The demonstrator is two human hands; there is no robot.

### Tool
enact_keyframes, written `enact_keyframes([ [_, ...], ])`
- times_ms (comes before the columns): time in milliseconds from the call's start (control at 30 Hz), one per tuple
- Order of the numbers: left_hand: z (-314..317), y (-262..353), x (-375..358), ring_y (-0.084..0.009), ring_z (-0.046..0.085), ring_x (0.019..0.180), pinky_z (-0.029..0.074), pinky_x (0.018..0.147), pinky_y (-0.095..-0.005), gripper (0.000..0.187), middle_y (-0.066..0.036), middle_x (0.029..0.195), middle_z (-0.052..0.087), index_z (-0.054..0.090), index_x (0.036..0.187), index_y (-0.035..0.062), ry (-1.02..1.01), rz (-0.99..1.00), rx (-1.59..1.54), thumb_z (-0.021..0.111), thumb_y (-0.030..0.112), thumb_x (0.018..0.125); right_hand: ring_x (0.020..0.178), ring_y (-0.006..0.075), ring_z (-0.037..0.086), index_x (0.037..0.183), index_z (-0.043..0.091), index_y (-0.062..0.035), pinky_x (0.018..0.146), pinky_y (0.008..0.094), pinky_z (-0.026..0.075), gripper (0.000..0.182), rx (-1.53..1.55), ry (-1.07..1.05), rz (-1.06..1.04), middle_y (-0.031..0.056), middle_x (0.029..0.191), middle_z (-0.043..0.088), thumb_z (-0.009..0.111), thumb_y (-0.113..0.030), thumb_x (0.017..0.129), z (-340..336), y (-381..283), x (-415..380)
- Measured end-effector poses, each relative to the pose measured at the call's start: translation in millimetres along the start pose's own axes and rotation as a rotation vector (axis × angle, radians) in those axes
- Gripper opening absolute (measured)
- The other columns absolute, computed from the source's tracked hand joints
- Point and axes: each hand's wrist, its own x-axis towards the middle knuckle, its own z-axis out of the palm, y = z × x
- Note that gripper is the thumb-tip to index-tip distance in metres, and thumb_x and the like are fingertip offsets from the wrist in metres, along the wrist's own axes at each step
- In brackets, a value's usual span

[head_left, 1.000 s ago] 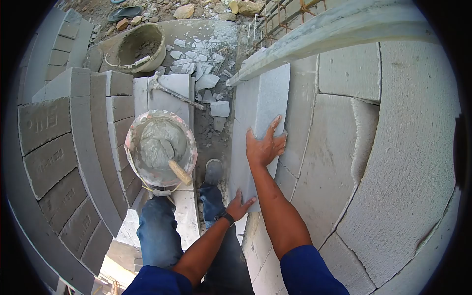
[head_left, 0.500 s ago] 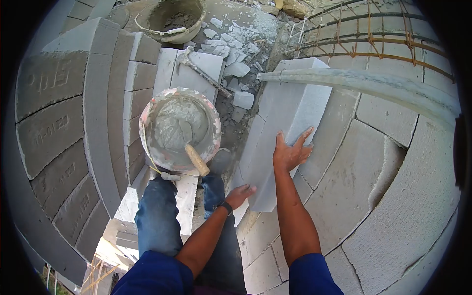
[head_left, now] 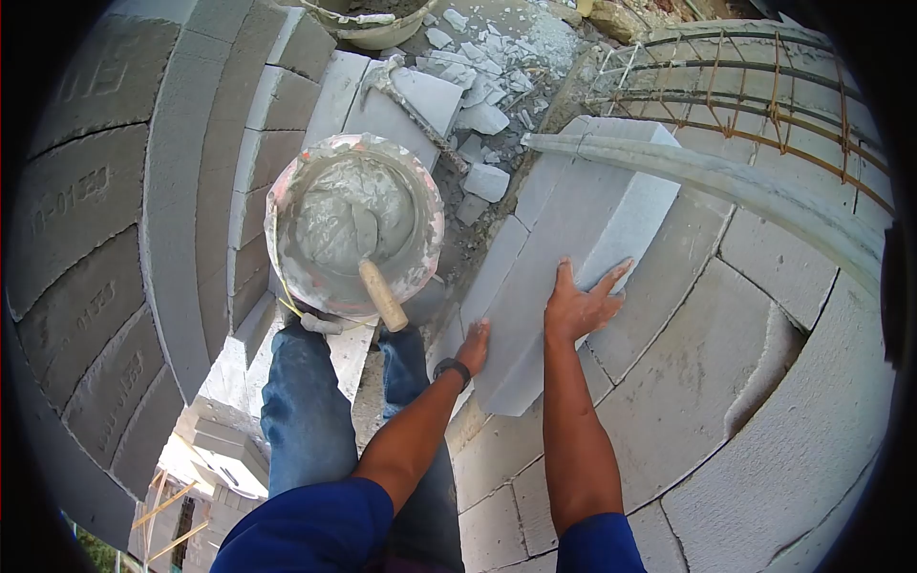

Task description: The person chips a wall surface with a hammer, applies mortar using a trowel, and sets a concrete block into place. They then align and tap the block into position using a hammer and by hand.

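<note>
A long pale grey concrete block (head_left: 559, 253) lies along the wall in the middle of the view. My right hand (head_left: 583, 310) clasps its long edge, the thumb on the grey face and the other fingers spread over the bright face. Against the block's left edge, close to its near end, my left hand (head_left: 473, 349) is pressed, with a dark watch on that wrist. Left of the hands stands a bucket (head_left: 432, 224) of wet grey mortar. A trowel with a wooden handle (head_left: 382, 296) rests in it, its blade partly sunk in the mortar.
A hammer (head_left: 411, 110) lies on pale blocks beyond the bucket, beside broken block pieces (head_left: 485, 119). A pale pole (head_left: 707, 172) crosses the block's far end. Rusty rebar (head_left: 735, 100) lies at upper right. Stacked blocks (head_left: 86, 201) rise at left.
My left hand has moved up along the block's left edge, away from its near corner. My right hand stays on the block. The view has shifted slightly.
</note>
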Motion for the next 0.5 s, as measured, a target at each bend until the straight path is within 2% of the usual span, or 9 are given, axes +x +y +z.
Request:
enact_keyframes([
  [33, 1, 1, 0, -0.0456, 0.019, 0.154, 0.015, 0.128, -0.044, 0.064, -0.031, 0.165, 0.022, 0.012, 0.164, 0.0041, 0.006, 0.01, -0.012, 0.023, 0.029, 0.106, 0.133, 0.0502, 0.043, 0.167, 0.016, -0.0277, 0.105, 0.0602, 0.036, 0.114, 0.003, 0.004, -0.006, 0.0357, 0.137, 0.045, 0.084, -0.05, 0.078, 0, 0, 1],
  [67, 2, 2, -1, -0.0387, 0.016, 0.157, 0.012, 0.128, -0.0401, 0.077, -0.029, 0.167, 0.02, 0.015, 0.163, -0.001, 0.015, 0.009, -0.067, 0.02, 0.05, 0.105, 0.134, 0.0504, 0.043, 0.167, 0.016, -0.0276, 0.106, 0.0603, 0.036, 0.114, 0.004, 0.008, -0.009, 0.0361, 0.138, 0.044, 0.084, -0.05, 0.078, 1, 0, 2],
  [133, -1, 2, -5, -0.0321, 0.015, 0.159, 0.01, 0.128, -0.0359, 0.096, -0.026, 0.169, 0.02, 0.017, 0.162, -0.0063, 0.01, -0.006, -0.149, 0.018, 0.071, 0.105, 0.135, 0.0506, 0.042, 0.167, 0.016, -0.0275, 0.106, 0.0606, 0.036, 0.114, 0.002, 0.002, -0.003, 0.0365, 0.14, 0.043, 0.084, -0.05, 0.078, 0, 1, -1],
  [167, -7, 2, -5, -0.0322, 0.017, 0.158, 0.011, 0.128, -0.0355, 0.095, -0.026, 0.168, 0.021, 0.017, 0.161, -0.0066, -0.003, -0.015, -0.176, 0.019, 0.07, 0.105, 0.136, 0.0507, 0.042, 0.167, 0.016, -0.0275, 0.106, 0.0608, 0.036, 0.114, 0.001, -0.005, 0.006, 0.0365, 0.14, 0.043, 0.084, -0.049, 0.078, 0, 0, -1],
  [267, -17, -2, -3, -0.0383, 0.019, 0.157, 0.015, 0.128, -0.0389, 0.078, -0.031, 0.165, 0.024, 0.017, 0.163, -0.0008, -0.024, -0.013, -0.194, 0.034, 0.053, 0.108, 0.136, 0.0504, 0.042, 0.167, 0.017, -0.0276, 0.107, 0.061, 0.036, 0.113, -0.005, 0.012, -0.002, 0.0357, 0.141, 0.043, 0.084, -0.049, 0.078, 1, -1, 1],
  [333, -25, 12, -17, -0.04, 0.018, 0.157, 0.017, 0.128, -0.0405, 0.083, -0.033, 0.165, 0.023, 0.016, 0.163, -0.0004, -0.023, -0.039, -0.174, 0.044, 0.053, 0.105, 0.136, 0.0501, 0.042, 0.167, 0.017, -0.0281, 0.107, 0.0609, 0.036, 0.113, -0.007, 0.018, -0.002, 0.0352, 0.141, 0.044, 0.084, -0.048, 0.078, 1, 0, 0],
  [400, -29, 39, -45, -0.0376, 0.016, 0.158, 0.016, 0.128, -0.0399, 0.105, -0.031, 0.167, 0.02, 0.015, 0.162, -0.0057, 0.0, -0.096, -0.141, 0.05, 0.07, 0.097, 0.136, 0.0496, 0.042, 0.167, 0.017, -0.029, 0.107, 0.0607, 0.036, 0.113, 0.004, 0.009, 0.01, 0.0348, 0.141, 0.044, 0.084, -0.048, 0.078, 0, -1, 0],
  [500, -40, 64, -77, -0.0332, 0.019, 0.158, 0.016, 0.128, -0.0382, 0.111, -0.028, 0.167, 0.022, 0.017, 0.161, -0.0075, -0.067, 0.084, -0.022, 0.063, 0.067, 0.092, 0.136, 0.0492, 0.042, 0.167, 0.018, -0.0305, 0.107, 0.0599, 0.036, 0.112, 0.007, 0.018, 0.025, 0.0342, 0.141, 0.045, 0.084, -0.047, 0.078, -3, -5, -1],
])
